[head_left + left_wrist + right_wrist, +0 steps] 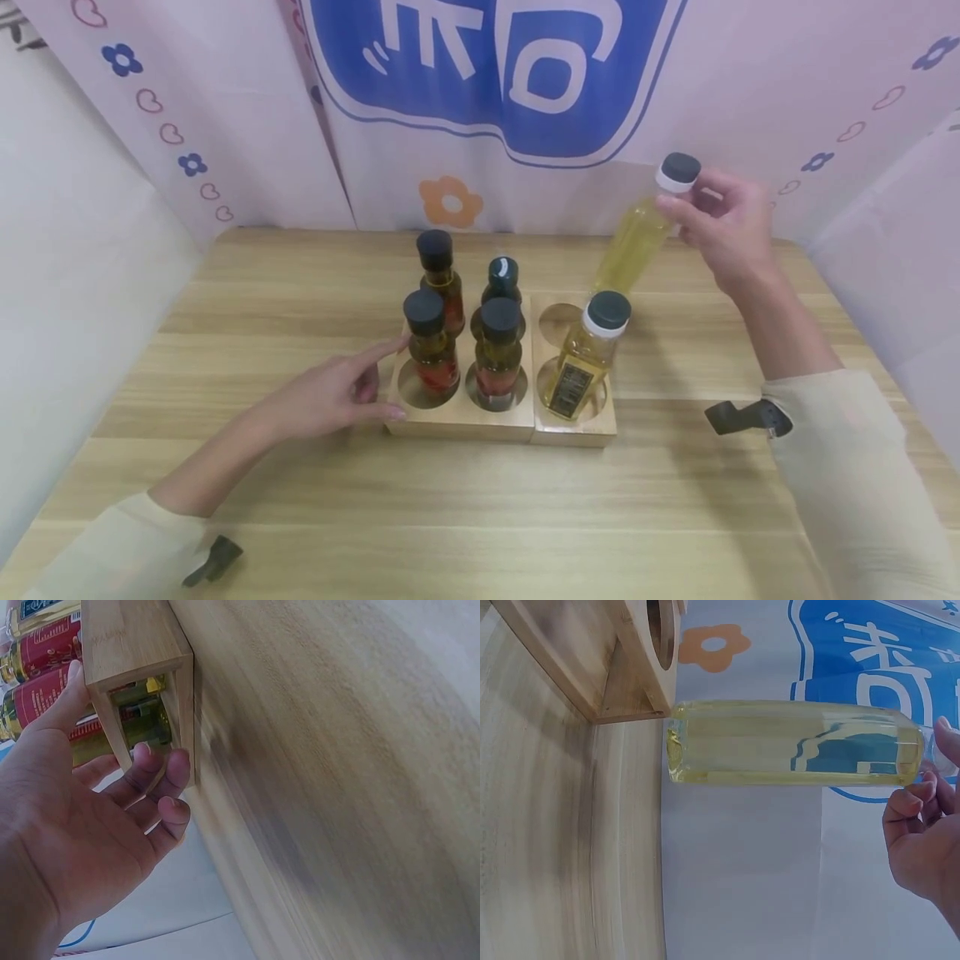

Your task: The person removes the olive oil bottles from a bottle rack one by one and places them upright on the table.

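My right hand pinches a bottle of pale yellow oil by its neck, just below the dark cap. That bottle tilts behind and right of the narrow wooden rack; its base is near the rack's upper edge in the right wrist view. A back hole of this rack holds nothing, and its front hole holds a leaning oil bottle with a gold-and-black label. Fingertips of my left hand touch the left end of the wider wooden rack, thumb toward the front, with fingers loosely bent in the left wrist view.
Dark-capped bottles stand in the wider rack: two front ones with red labels, another behind, and a green-capped bottle. The wooden table ends at a printed cloth backdrop.
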A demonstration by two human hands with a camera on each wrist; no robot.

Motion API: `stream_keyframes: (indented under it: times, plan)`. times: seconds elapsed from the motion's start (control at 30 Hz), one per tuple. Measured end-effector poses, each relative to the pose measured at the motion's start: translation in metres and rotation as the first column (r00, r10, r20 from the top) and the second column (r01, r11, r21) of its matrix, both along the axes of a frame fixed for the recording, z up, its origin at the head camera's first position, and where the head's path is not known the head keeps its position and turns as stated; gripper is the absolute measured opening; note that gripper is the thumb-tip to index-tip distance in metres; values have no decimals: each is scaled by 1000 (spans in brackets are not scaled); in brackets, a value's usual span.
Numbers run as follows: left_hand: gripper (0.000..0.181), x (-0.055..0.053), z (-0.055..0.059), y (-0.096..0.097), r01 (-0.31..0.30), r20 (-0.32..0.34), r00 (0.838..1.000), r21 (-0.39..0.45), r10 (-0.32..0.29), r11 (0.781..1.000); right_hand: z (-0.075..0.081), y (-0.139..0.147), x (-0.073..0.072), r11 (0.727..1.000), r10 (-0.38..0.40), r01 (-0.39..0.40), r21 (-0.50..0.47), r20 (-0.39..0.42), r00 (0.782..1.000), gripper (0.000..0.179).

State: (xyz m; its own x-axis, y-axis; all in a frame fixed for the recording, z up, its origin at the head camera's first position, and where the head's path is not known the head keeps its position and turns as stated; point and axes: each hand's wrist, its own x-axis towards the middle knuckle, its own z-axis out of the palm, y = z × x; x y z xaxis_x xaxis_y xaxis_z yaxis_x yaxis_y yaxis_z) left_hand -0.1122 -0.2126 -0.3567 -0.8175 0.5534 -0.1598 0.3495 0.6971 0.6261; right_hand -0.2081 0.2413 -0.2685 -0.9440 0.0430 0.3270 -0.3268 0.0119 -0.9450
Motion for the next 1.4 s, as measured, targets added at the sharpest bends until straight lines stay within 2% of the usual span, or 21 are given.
stream_keyframes:
  times: [0.17, 0.33, 0.57, 0.63, 1.0, 1.2, 1.4]
  plan:
    - [99, -1, 2, -1, -4, -2, 1000, -11, 4, 1000, 0, -5, -7, 1000, -20, 20, -3, 8, 1000, 11]
    - [99, -2, 1, -1, -4, 7, 1000, -13, 4, 1000, -2, -15, -19, 1000, -7, 7, -8, 15, 1000, 16]
    - [101, -2, -1, 1, 14, -27, 1000, -4, -14, 1000, -14, -23, -32, 979, -97, 79, 186, 92, 991, 14]
    - [101, -2, -1, 1, 14, -25, 1000, -5, -14, 1000, -18, -24, -35, 975, -111, 90, 204, 92, 990, 15]
    - [101, -1, 1, 1, 1, -4, 1000, -9, -1, 1000, -25, -33, -41, 964, -99, 84, 254, 45, 994, 16]
    - [99, -1, 0, 0, 8, -8, 1000, -13, -8, 1000, -32, -33, -44, 955, -119, 92, 283, 80, 990, 7]
    - [100, -1, 1, 0, 6, -13, 1000, -17, -6, 1000, -36, -33, -46, 944, -137, 104, 314, 86, 987, 8]
